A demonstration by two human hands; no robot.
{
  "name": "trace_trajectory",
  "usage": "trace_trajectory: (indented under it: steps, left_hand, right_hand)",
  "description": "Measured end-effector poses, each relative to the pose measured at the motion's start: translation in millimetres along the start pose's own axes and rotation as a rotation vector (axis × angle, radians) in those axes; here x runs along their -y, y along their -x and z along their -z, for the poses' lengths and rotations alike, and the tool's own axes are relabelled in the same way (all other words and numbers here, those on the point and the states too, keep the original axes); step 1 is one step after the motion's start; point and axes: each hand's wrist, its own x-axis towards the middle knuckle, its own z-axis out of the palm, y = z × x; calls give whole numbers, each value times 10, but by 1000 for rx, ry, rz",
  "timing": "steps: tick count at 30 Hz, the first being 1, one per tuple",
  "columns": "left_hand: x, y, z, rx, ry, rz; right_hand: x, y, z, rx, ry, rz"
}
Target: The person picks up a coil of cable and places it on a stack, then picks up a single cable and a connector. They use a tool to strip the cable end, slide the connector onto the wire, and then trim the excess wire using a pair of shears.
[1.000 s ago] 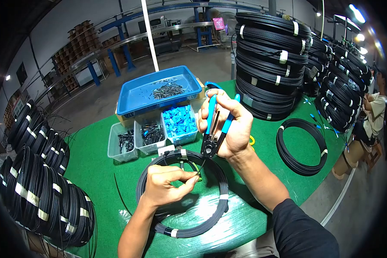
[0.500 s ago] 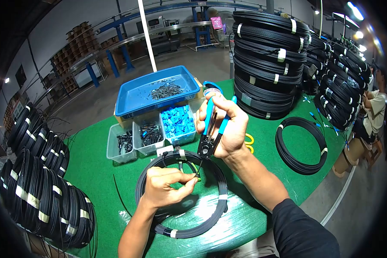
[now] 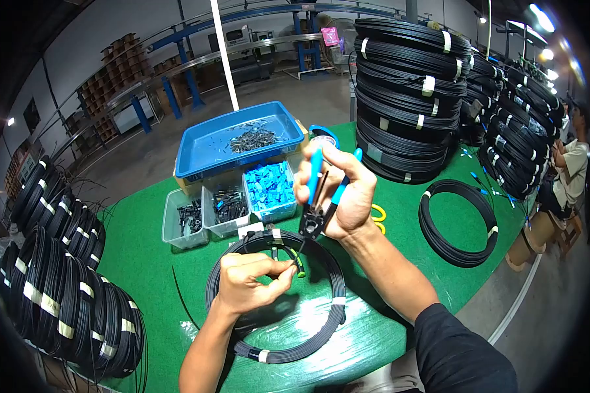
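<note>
My right hand (image 3: 354,196) is wrapped round a wire stripper (image 3: 313,221) with blue handles, its black jaws pointing down. Between the thumb and forefinger of my left hand (image 3: 255,281) is a thin black cable (image 3: 301,249), its end rising toward the jaws; whether they touch cannot be made out. Under both hands lies a coil of black cable (image 3: 337,288) bound with white tape. A green-and-black tool or part (image 3: 300,267) shows just beyond my left fingertips, partly hidden. Yellow scissor-like handles (image 3: 379,219) peek out behind my right wrist.
Behind the coil stand clear bins of black parts (image 3: 183,237) and blue connectors (image 3: 269,187), and a blue tray (image 3: 187,160) of small dark pieces. Tall cable stacks (image 3: 406,98) rise at right, more coils (image 3: 65,308) at left. Another coil (image 3: 429,232) lies right. A person (image 3: 573,164) sits far right.
The wire stripper has tilted and shifted slightly left and down. My left hand has drawn back a little to the left with the cable.
</note>
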Motion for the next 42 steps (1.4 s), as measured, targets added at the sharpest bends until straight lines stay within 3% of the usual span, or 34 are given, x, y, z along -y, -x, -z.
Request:
trace_trajectory:
  steps: [3, 7, 8, 13, 15, 21, 25, 26, 29, 35, 37, 39, 42]
  left_hand:
    - [33, 2, 57, -4, 71, 66]
    - [114, 29, 225, 41, 102, 181]
    - [165, 48, 254, 32, 99, 166]
    - [117, -15, 329, 2, 128, 193]
    - [111, 0, 313, 1, 184, 206]
    - [-3, 23, 150, 65, 47, -37]
    - [-219, 222, -46, -21, -132, -72]
    - [-241, 297, -74, -36, -160, -62]
    - [-275, 467, -80, -89, -115, 6]
    - [-204, 731, 110, -155, 77, 120]
    - [-100, 810, 223, -155, 203, 116]
    - [30, 890, 305, -250, 232, 60]
    - [152, 1039, 486, -197, 364, 119]
  right_hand:
    - [23, -11, -61, -33, 5, -50]
    - [357, -112, 44, -52, -260, 23]
    - [495, -154, 148, -107, -110, 170]
    - [895, -63, 214, -256, -67, 353]
    - [907, -44, 198, -205, -48, 343]
    - [723, 51, -76, 72, 297, 220]
    - [527, 56, -295, 176, 565, 279]
    - [492, 26, -302, 221, 621, 201]
    - [214, -127, -344, 405, 885, 72]
    - [-872, -385, -538, 694, 1106, -216]
    - [-1219, -488, -610, 877, 1308, -227]
    - [-1589, -606, -568, 1048, 1304, -269]
    - [-2107, -766, -432, 1363, 1346, -192]
